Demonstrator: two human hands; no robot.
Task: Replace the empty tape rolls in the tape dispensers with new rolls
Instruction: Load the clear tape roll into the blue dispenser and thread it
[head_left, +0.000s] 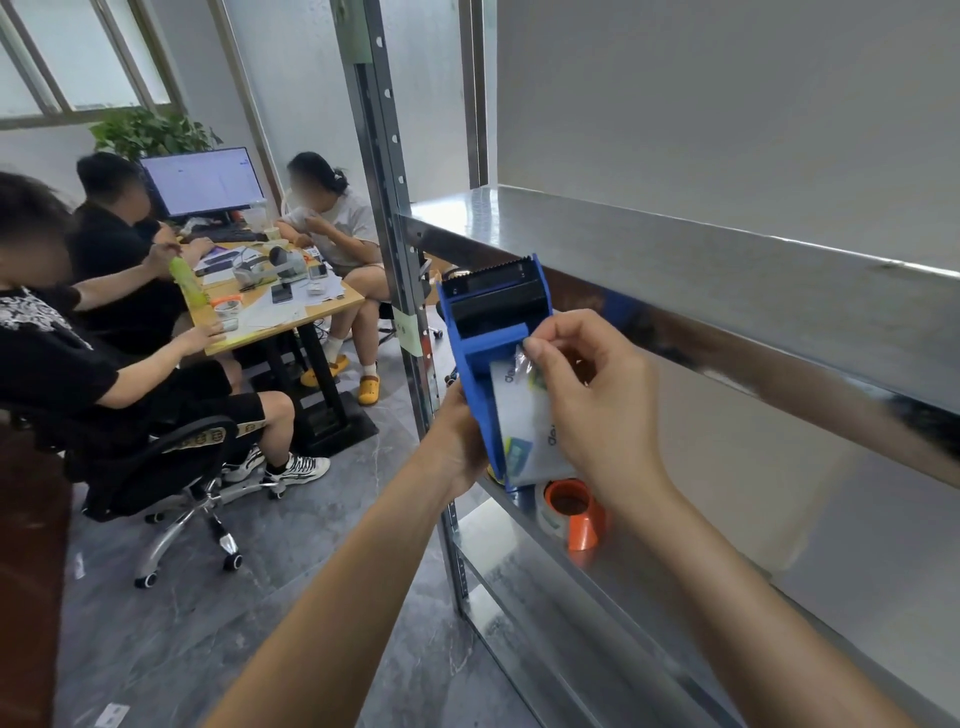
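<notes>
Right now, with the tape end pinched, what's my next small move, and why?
Probably draw the tape end up over the black roller toward the toothed blade. Your right hand pinches the clear end just below the roller, your left hand grips the blue dispenser, and the new roll sits inside.

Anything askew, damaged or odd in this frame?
Nothing stands out. The left hand holds the blue dispenser while the right hand pinches the tape end; an orange dispenser lies on the shelf below.
</notes>
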